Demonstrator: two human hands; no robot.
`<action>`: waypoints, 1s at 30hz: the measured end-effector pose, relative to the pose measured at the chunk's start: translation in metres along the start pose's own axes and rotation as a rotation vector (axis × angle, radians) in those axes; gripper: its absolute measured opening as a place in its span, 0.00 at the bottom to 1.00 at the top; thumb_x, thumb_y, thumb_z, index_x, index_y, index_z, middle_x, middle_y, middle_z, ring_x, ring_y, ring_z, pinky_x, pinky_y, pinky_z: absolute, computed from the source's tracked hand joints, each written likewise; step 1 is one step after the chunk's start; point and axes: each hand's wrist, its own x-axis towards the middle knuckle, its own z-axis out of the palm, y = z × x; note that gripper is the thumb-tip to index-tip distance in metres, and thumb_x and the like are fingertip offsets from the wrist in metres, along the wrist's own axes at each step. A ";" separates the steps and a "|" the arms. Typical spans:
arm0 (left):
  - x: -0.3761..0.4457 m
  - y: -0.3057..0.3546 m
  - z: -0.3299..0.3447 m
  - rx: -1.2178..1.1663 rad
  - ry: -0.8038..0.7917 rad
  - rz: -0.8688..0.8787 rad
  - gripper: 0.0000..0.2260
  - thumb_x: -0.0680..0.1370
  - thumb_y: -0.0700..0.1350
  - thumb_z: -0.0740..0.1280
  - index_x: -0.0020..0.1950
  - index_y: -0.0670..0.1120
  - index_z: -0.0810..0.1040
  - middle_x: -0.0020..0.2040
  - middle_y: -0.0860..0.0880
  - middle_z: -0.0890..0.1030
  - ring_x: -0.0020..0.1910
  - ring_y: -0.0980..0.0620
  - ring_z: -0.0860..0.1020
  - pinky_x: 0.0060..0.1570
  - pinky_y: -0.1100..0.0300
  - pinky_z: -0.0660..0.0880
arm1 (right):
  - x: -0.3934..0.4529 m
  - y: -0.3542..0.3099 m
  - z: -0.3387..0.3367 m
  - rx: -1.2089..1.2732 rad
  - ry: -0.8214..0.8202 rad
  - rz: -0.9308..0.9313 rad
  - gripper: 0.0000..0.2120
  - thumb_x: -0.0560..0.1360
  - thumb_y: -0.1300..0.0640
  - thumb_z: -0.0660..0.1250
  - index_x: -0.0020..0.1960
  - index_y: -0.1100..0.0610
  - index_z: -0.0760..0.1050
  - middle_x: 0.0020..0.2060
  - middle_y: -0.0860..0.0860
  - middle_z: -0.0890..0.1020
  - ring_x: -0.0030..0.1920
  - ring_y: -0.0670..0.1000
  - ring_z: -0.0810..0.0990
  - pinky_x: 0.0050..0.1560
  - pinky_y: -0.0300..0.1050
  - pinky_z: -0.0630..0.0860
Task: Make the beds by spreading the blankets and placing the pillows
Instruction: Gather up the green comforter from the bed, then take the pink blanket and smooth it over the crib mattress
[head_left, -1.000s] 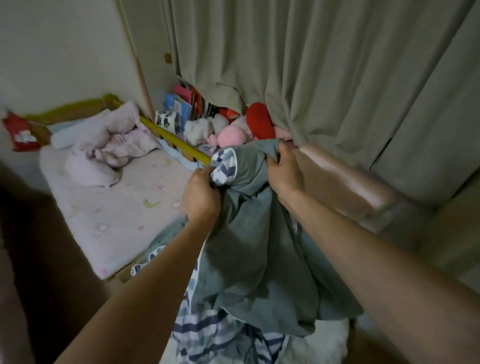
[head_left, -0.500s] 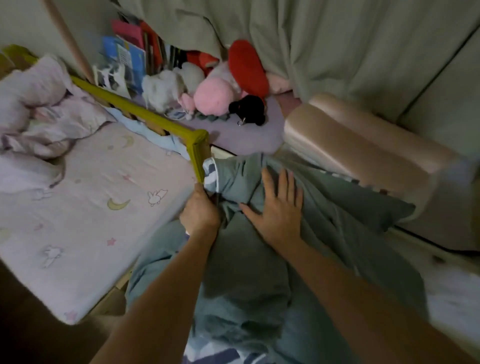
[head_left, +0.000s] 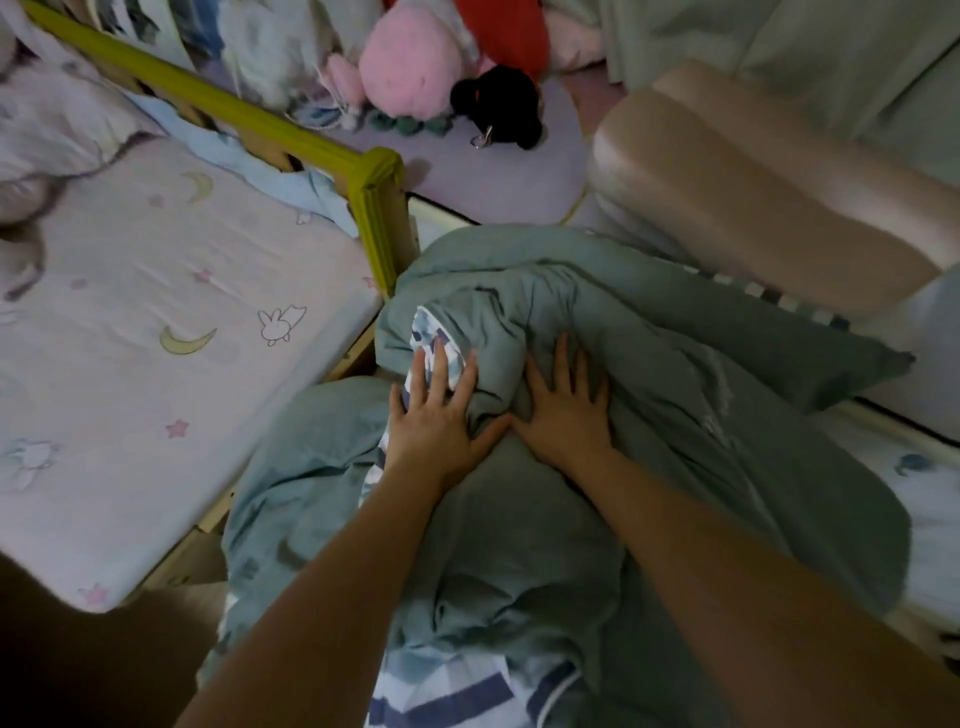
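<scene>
A grey-green blanket (head_left: 649, 415) with a blue-and-white striped underside lies bunched on the bed in front of me. My left hand (head_left: 434, 421) presses flat on it, fingers straight, over a turned-up striped corner. My right hand (head_left: 563, 410) presses flat on the blanket just beside it, fingers spread. A beige pillow (head_left: 769, 187) lies at the head of this bed, upper right. On the left stands a small bed with a pink printed sheet (head_left: 156, 332), and a crumpled pink blanket (head_left: 47, 135) lies at its far end.
A yellow-padded rail (head_left: 249, 119) and post edge the small bed. Plush toys, one pink (head_left: 410, 62) and one black (head_left: 498, 111), sit on a lilac cushion (head_left: 519, 176) beyond the rail. Grey curtains (head_left: 810, 47) hang at the back right. Dark floor shows at the lower left.
Both hands held the blanket's edge up, then lowered it onto the bed. My left hand has let go of the corner and now lies flat beside the right. The view tilted down.
</scene>
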 end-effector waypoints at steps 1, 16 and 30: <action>-0.003 0.003 -0.008 -0.020 -0.031 -0.019 0.40 0.70 0.75 0.38 0.78 0.56 0.38 0.78 0.45 0.37 0.77 0.43 0.40 0.74 0.42 0.52 | -0.006 0.002 -0.007 0.011 -0.016 -0.010 0.41 0.73 0.28 0.47 0.75 0.43 0.30 0.75 0.56 0.32 0.76 0.59 0.35 0.73 0.63 0.38; -0.186 -0.034 -0.206 -0.017 -0.369 -0.178 0.23 0.81 0.56 0.58 0.74 0.49 0.65 0.74 0.48 0.66 0.72 0.48 0.66 0.70 0.54 0.62 | -0.135 -0.086 -0.173 -0.081 -0.282 -0.386 0.15 0.80 0.50 0.59 0.36 0.54 0.69 0.37 0.52 0.73 0.44 0.54 0.73 0.37 0.43 0.66; -0.337 -0.352 -0.294 0.050 -0.338 -0.342 0.23 0.81 0.55 0.58 0.74 0.49 0.64 0.72 0.50 0.67 0.70 0.49 0.68 0.68 0.52 0.67 | -0.200 -0.474 -0.167 -0.073 -0.221 -0.606 0.16 0.79 0.50 0.59 0.58 0.59 0.76 0.59 0.55 0.78 0.57 0.56 0.77 0.57 0.48 0.74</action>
